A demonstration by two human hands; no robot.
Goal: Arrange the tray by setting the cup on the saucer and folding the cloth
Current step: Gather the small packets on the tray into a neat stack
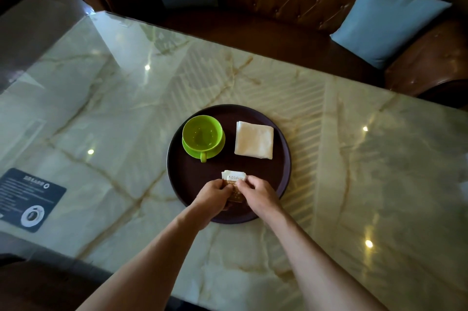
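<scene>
Pinching a packet (233, 179) in both grips, left hand (214, 193), right hand (255, 193), cup (202, 134) and cloth (254, 139) well beyond

Both bare forearms reach forward and converge. The left hand (214, 193) and right hand (255, 190) sit knuckles-up, nearly touching, fingers curled in a pinch (fingertips mostly hidden, so the exact grip is unclear).
</scene>
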